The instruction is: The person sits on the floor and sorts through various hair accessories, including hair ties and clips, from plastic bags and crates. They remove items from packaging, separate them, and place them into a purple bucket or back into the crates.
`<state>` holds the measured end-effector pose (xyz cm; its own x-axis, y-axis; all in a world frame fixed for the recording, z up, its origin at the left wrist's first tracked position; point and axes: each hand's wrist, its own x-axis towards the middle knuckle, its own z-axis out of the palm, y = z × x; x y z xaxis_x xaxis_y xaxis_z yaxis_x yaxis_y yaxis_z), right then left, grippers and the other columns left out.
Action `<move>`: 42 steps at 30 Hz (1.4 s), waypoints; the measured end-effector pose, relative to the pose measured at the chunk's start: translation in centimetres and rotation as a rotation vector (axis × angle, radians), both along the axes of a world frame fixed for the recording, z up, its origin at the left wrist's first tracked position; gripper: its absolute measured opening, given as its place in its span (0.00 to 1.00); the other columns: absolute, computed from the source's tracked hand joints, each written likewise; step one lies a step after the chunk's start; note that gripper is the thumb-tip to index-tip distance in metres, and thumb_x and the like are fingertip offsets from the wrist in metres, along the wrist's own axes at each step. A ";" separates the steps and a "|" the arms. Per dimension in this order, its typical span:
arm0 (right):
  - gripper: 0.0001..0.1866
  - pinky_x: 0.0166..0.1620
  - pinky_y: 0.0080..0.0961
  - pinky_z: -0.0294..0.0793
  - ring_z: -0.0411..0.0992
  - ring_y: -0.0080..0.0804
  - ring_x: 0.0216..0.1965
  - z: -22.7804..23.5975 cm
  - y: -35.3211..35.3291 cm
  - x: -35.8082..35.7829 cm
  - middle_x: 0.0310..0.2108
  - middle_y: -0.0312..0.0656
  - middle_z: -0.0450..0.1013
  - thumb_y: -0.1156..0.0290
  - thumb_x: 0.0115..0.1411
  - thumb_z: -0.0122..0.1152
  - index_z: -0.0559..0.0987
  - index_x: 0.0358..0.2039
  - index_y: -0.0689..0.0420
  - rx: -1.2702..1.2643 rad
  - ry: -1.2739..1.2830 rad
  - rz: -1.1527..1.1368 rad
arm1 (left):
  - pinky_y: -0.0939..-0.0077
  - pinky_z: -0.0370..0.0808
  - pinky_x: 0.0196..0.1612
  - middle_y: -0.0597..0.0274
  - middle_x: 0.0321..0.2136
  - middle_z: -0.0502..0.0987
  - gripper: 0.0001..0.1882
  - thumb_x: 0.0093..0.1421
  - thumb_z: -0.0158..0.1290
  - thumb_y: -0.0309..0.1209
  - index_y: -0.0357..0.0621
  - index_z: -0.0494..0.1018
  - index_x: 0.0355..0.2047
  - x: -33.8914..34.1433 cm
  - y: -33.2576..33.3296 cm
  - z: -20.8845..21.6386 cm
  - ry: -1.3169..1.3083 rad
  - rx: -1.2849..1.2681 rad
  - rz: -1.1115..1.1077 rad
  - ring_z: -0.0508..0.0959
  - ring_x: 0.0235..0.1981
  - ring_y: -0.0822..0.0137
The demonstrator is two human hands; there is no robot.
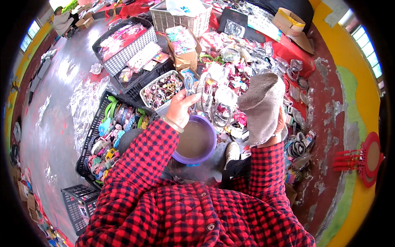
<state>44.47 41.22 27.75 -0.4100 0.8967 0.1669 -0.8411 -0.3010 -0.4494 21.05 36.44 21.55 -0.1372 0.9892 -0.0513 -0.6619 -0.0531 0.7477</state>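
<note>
My left hand [181, 108] is closed around a thin grey-blue looped band [189, 84], which looks like a headband. Its loop sticks up above my fingers, and the thumb points to the right. Grey hoops [204, 96] show just beyond the thumb; whether they are held or lie on the pile, I cannot tell. On the right, a grey-brown cloth [261, 109] stands up in my right hand [280, 123], which grips it from behind and covers few of its folds. Between and below my hands is a purple basin [214, 142] of murky water.
Beyond my hands spreads a heap of wrapped hair accessories [234, 68]. To the left stand a black crate [88, 142] of colourful headbands, a white basket [142, 94] of hair ties and a patterned crate [131, 51]. A cardboard box [186, 61] sits behind. Far left, a person [62, 21] sits.
</note>
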 end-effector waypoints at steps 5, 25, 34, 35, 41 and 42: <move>0.34 0.61 0.45 0.49 0.52 0.47 0.59 -1.4 0.8 -2.6 0.60 0.50 0.50 0.55 0.57 0.47 0.53 0.59 0.57 -0.130 0.064 0.073 | 0.79 0.71 0.38 0.67 0.33 0.76 0.12 0.55 0.50 0.23 0.41 0.71 0.41 0.9 -0.2 0.8 -0.004 0.086 0.014 0.74 0.33 0.75; 0.19 0.46 0.23 0.66 0.69 0.27 0.41 -6.6 -2.6 -6.4 0.40 0.38 0.70 0.71 0.55 0.55 0.68 0.47 0.60 -0.217 -0.373 0.188 | 0.79 0.68 0.44 0.65 0.37 0.74 0.14 0.54 0.49 0.18 0.37 0.70 0.42 1.5 -0.3 -1.8 0.614 0.143 -0.143 0.72 0.38 0.77; 0.27 0.50 0.29 0.66 0.68 0.32 0.45 -3.1 -1.6 -4.9 0.45 0.44 0.68 0.76 0.52 0.57 0.62 0.52 0.64 -0.027 -0.256 0.372 | 0.81 0.70 0.40 0.64 0.34 0.76 0.11 0.53 0.48 0.14 0.35 0.72 0.38 1.0 -0.1 -1.3 0.482 0.155 0.000 0.73 0.35 0.76; 0.26 0.49 0.28 0.67 0.69 0.32 0.43 -4.0 -1.5 -5.0 0.45 0.44 0.69 0.76 0.52 0.57 0.63 0.51 0.64 -0.037 -0.260 0.353 | 0.81 0.70 0.40 0.64 0.33 0.76 0.11 0.53 0.48 0.15 0.35 0.72 0.38 1.0 -0.3 -0.7 0.609 0.172 0.004 0.73 0.35 0.77; 0.18 0.43 0.24 0.68 0.70 0.26 0.38 -6.9 -2.6 -6.9 0.39 0.39 0.71 0.72 0.54 0.57 0.68 0.46 0.60 -0.135 -0.369 0.165 | 0.83 0.70 0.38 0.67 0.33 0.75 0.10 0.55 0.50 0.19 0.37 0.72 0.39 1.5 -0.3 -0.9 0.562 0.155 -0.141 0.72 0.33 0.78; 0.17 0.43 0.24 0.68 0.70 0.26 0.38 -7.0 -3.0 -7.1 0.38 0.38 0.71 0.72 0.55 0.56 0.68 0.45 0.60 -0.151 -0.365 0.129 | 0.83 0.70 0.38 0.67 0.33 0.75 0.11 0.55 0.50 0.19 0.37 0.72 0.39 1.4 -0.2 -1.4 0.642 0.179 -0.131 0.72 0.33 0.78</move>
<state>37.32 38.24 20.75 -0.5286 0.8373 -0.1396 -0.5856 -0.4788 -0.6541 22.41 36.26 20.16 0.0356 0.9854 0.1664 -0.0991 -0.1622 0.9818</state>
